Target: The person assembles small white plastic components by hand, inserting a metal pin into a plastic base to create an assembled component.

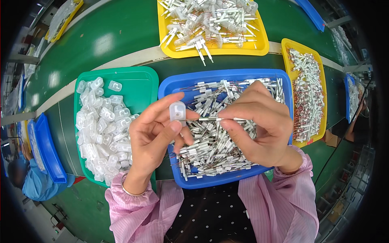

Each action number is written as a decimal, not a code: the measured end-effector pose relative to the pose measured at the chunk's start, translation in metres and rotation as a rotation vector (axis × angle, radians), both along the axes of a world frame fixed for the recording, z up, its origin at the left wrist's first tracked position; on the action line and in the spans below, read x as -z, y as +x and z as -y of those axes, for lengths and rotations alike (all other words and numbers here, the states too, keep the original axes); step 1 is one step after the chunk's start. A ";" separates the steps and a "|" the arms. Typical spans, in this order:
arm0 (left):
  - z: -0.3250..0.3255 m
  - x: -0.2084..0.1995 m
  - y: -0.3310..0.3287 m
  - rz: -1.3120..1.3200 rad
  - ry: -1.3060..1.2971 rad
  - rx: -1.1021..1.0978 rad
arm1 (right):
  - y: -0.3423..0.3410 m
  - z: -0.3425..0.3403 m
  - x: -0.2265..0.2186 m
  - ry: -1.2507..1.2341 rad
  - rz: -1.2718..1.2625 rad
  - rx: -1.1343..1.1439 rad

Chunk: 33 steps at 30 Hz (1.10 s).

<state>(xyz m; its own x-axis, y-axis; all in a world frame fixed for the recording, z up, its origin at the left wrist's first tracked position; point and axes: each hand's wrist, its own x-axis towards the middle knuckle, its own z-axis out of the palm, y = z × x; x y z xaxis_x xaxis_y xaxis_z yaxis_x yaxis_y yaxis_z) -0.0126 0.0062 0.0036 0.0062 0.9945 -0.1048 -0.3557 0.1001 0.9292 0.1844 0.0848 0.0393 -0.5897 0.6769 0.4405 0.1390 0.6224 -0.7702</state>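
Observation:
Between the thumb and fingers of my left hand is a small translucent plastic cap, its rounded end up. My right hand pinches a thin white stick-like part with wire leads, held level and pointing left at the cap. The part's left end meets or nearly meets the cap; I cannot tell whether it is inside. Both hands are above a blue tray heaped with similar white wired parts. To the left, a green tray carries a pile of translucent caps.
Beyond the blue tray, a yellow tray holds caps joined with white wired parts. Another yellow tray at the right is full of white parts with reddish wires. A blue tray stands at far left, near a person in blue.

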 end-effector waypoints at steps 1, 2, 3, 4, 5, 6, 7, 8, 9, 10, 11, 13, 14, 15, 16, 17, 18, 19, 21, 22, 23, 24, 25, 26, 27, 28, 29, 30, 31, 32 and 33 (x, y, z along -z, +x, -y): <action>-0.001 -0.003 0.003 0.096 0.001 -0.008 | 0.000 -0.001 0.000 0.072 0.014 0.016; -0.001 -0.004 0.005 0.193 0.002 -0.017 | 0.000 -0.001 0.001 0.070 0.015 0.017; 0.000 -0.004 0.005 0.193 0.000 -0.016 | 0.000 -0.001 0.002 0.089 0.016 0.018; 0.000 -0.003 0.003 0.202 0.013 0.006 | 0.000 -0.001 0.003 0.110 0.017 0.021; 0.001 -0.003 0.003 0.211 0.027 0.029 | 0.000 -0.001 0.003 0.109 0.018 0.023; 0.000 -0.003 0.002 0.212 0.025 0.031 | 0.000 0.000 0.003 0.142 0.016 0.041; 0.001 -0.003 0.002 0.179 0.037 0.037 | 0.000 0.000 0.004 0.173 0.012 0.055; 0.001 -0.003 0.002 0.146 0.048 0.044 | -0.001 0.001 0.003 0.171 0.011 0.054; 0.001 -0.003 0.002 0.146 0.046 0.043 | -0.001 0.001 0.001 0.199 0.019 0.044; 0.001 -0.002 0.002 0.124 0.057 0.041 | -0.001 0.002 0.000 0.228 0.026 0.035; 0.001 -0.001 0.002 0.102 0.068 0.039 | -0.001 0.002 0.000 0.226 0.026 0.035; 0.002 0.002 0.002 0.082 0.095 0.034 | -0.001 0.003 -0.002 0.209 0.014 0.007; 0.002 0.002 0.002 0.062 0.124 0.028 | -0.001 0.003 -0.002 0.208 0.014 0.010; 0.001 0.003 0.002 0.061 0.123 0.031 | 0.000 0.003 -0.003 0.190 0.015 0.003; 0.001 0.003 0.003 0.043 0.143 0.035 | 0.001 0.002 -0.003 0.171 0.017 -0.003; 0.001 0.002 0.003 0.025 0.163 0.040 | 0.001 0.003 -0.003 0.170 0.016 0.000; 0.001 0.002 0.004 0.025 0.162 0.043 | 0.000 0.003 -0.003 0.165 0.025 0.007; 0.000 0.003 0.004 0.016 0.169 0.032 | 0.001 0.003 -0.003 0.159 0.033 0.015; 0.000 0.002 0.005 0.007 0.175 0.026 | 0.002 0.003 0.000 0.155 0.033 0.041; 0.000 0.002 0.005 0.001 0.174 0.026 | 0.003 0.002 0.001 0.151 0.034 0.061; 0.000 0.001 0.005 -0.005 0.173 0.027 | 0.003 0.002 0.001 0.150 0.033 0.063; 0.000 0.002 0.005 -0.007 0.172 0.029 | 0.002 0.002 0.000 0.132 0.033 0.067; 0.001 0.002 0.005 -0.011 0.171 0.028 | 0.002 0.003 0.000 0.114 0.033 0.072; 0.001 0.003 0.005 -0.015 0.171 0.028 | 0.002 0.002 -0.001 0.113 0.033 0.075; 0.001 0.002 0.005 -0.016 0.169 0.029 | 0.002 0.002 -0.001 0.100 0.035 0.060; 0.001 0.002 0.005 -0.016 0.161 0.026 | 0.003 0.002 -0.002 0.088 0.038 0.047; 0.001 0.001 0.005 -0.015 0.153 0.022 | 0.003 0.003 -0.001 0.088 0.039 0.050; 0.000 0.001 0.006 -0.015 0.153 0.025 | 0.002 0.003 0.000 0.087 0.028 0.036; 0.000 0.000 0.006 -0.022 0.144 0.016 | 0.001 0.004 0.000 0.086 0.015 0.020; 0.000 0.000 0.007 -0.029 0.135 0.007 | 0.001 0.005 0.000 0.085 0.015 0.021; 0.000 0.000 0.008 -0.029 0.134 0.009 | 0.000 0.006 0.000 0.087 0.017 0.014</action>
